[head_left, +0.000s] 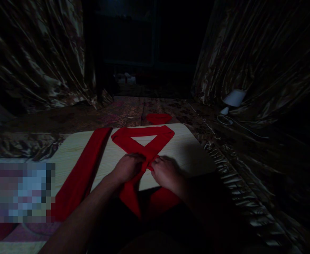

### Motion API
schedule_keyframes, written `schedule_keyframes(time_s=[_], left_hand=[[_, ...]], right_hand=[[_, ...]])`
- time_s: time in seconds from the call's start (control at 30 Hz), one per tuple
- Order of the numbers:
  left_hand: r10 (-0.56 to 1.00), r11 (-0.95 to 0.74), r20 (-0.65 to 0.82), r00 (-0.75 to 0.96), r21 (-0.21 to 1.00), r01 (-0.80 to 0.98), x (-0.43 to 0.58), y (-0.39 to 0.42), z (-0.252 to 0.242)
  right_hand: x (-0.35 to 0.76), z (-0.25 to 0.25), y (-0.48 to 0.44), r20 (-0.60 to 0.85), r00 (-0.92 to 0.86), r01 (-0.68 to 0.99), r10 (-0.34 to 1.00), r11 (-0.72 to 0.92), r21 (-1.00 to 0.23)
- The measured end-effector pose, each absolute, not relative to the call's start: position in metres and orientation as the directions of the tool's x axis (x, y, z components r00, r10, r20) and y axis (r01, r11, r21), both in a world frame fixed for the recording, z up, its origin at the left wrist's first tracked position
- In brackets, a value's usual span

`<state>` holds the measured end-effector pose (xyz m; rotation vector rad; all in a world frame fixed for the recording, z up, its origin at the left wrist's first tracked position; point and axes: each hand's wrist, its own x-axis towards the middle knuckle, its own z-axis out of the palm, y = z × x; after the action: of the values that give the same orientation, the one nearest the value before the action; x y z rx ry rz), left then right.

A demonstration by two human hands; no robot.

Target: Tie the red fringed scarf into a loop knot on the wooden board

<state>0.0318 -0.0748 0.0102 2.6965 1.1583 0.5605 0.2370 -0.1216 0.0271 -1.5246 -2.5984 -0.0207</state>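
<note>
A red cloth strip (159,143) lies on a small pale wooden table (189,148), laid in a triangular loop with its two ends crossing toward me. Just left of the crossing, my left hand (130,166) has its fingers curled down on the cloth. My right hand (168,173) pinches the strip on the right side of the crossing. Both tails hang over the near edge below my hands. A second, longer red strip (87,165) runs along the table's left side and off its near corner. Dim light hides some finger detail.
Beyond the table's far edge lies a folded red cloth piece (159,118) on a patterned cover. A white lamp (234,98) with a cord stands at the right. Dark curtains (38,53) hang on both sides. A pixelated patch (29,192) hides something at the left.
</note>
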Motion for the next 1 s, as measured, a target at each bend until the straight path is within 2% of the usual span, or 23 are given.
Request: schedule_keyframes(time_s=[0.13, 0.4, 0.57, 0.83, 1.0], left_hand=[[0.744, -0.668, 0.246, 0.621, 0.265, 0.695, 0.033, -0.075, 0.014], [0.754, -0.656, 0.239, 0.612, 0.307, 0.689, 0.041, -0.071, 0.014], [0.77, -0.637, 0.256, 0.584, 0.265, 0.724, 0.049, -0.075, 0.013], [0.854, -0.51, 0.231, 0.467, 0.19, 0.839, 0.061, -0.076, 0.019], [0.848, -0.526, 0.213, 0.485, 0.241, 0.815, 0.071, -0.078, 0.023]], right_hand=[[0.231, 0.026, -0.114, 0.087, -0.452, 0.891, 0.888, 0.454, -0.008], [0.235, 0.038, -0.104, 0.119, -0.325, 0.912, 0.938, 0.345, -0.224], [0.236, 0.035, -0.1, 0.138, -0.3, 0.902, 0.944, 0.328, -0.281], [0.238, 0.03, -0.095, 0.17, -0.294, 0.86, 0.941, 0.338, -0.382], [0.239, 0.026, -0.094, 0.203, -0.248, 0.811, 0.947, 0.317, -0.492]])
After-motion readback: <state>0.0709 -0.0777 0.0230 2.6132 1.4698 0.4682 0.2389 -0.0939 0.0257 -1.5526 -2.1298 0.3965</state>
